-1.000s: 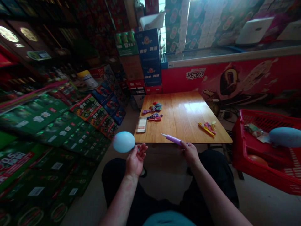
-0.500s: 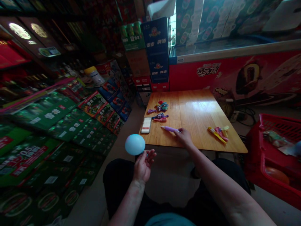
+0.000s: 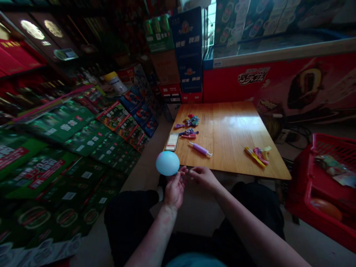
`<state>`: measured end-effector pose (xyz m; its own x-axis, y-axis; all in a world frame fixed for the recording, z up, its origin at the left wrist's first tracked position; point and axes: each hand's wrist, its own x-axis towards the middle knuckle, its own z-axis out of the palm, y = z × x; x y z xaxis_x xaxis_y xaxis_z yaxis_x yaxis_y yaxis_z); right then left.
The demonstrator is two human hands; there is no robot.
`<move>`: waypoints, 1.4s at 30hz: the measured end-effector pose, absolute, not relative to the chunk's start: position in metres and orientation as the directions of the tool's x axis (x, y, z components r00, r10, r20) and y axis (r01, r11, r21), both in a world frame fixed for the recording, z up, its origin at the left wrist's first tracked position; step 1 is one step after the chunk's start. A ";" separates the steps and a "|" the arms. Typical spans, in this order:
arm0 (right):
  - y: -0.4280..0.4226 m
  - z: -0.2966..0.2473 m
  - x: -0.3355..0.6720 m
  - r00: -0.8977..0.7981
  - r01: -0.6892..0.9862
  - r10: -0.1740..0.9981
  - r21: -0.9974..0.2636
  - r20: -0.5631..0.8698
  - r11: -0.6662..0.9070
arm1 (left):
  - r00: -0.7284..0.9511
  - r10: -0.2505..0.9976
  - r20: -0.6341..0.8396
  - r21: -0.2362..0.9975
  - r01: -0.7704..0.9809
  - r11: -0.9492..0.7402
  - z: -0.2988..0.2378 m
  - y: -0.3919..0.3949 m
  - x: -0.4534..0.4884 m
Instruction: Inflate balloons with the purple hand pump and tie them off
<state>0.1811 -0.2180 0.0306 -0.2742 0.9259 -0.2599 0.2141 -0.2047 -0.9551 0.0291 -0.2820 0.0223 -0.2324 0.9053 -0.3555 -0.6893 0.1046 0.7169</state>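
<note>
Head view: my left hand (image 3: 174, 191) is palm up, thumb and forefinger pinching the neck end of a light-blue, rubber, inflated balloon (image 3: 167, 163), the other fingers loosely curled. The balloon sits just beyond those fingertips and a little to their left, round enough that I can name no long axis for its body; its neck end points back at my grip, mostly hidden by the fingers.

My right hand (image 3: 205, 178) is just to the right of the left one, palm down, fingers bent inward and thumb and forefinger drawn near each other; whether anything thin is between them I cannot tell. A narrow gap appears to part the two hands, so the left is clearly nearer the balloon, and the right has the neck end lying to its left, past the left fingertips.

Just ahead of my right hand, a purple plastic tube-shaped pump with white ends (image 3: 199, 149) lies on the wooden table (image 3: 230, 133), its long axis slanting, narrow tip away and leftward. Ahead of my left hand, beyond the balloon, are a pale, blurred rectangular item (image 3: 171, 141) and multicoloured limp balloons (image 3: 189, 133). Well to the right of my right hand lie yellow and pink limp balloons (image 3: 257, 155), and farther right stands a red plastic basket (image 3: 308, 185).
</note>
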 end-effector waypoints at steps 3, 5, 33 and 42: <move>-0.258 0.038 0.164 -0.491 -0.232 0.770 -0.791 -0.407 -0.566 | -0.225 0.914 -0.339 0.787 -0.600 0.144 0.021 -0.292 0.044; -0.272 0.042 0.161 -0.545 -0.423 0.701 -0.572 -0.460 -0.703 | -0.259 0.920 -0.293 0.841 -0.527 0.119 0.019 -0.300 0.052; -0.300 0.013 0.202 -0.177 0.378 0.950 -0.909 -0.259 -0.177 | -0.126 0.936 -0.330 0.942 -0.111 0.317 0.048 -0.379 0.063; -0.298 0.050 0.193 -0.372 0.293 0.924 -0.956 -0.093 0.022 | -0.085 0.991 0.108 0.986 0.138 -0.095 0.074 -0.342 0.043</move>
<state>0.1934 -0.2976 0.0500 -0.3720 0.9236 -0.0930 0.2932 0.0219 -0.9558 0.0434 -0.3423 0.0745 -0.0853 0.9905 0.1077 0.1377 -0.0954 0.9859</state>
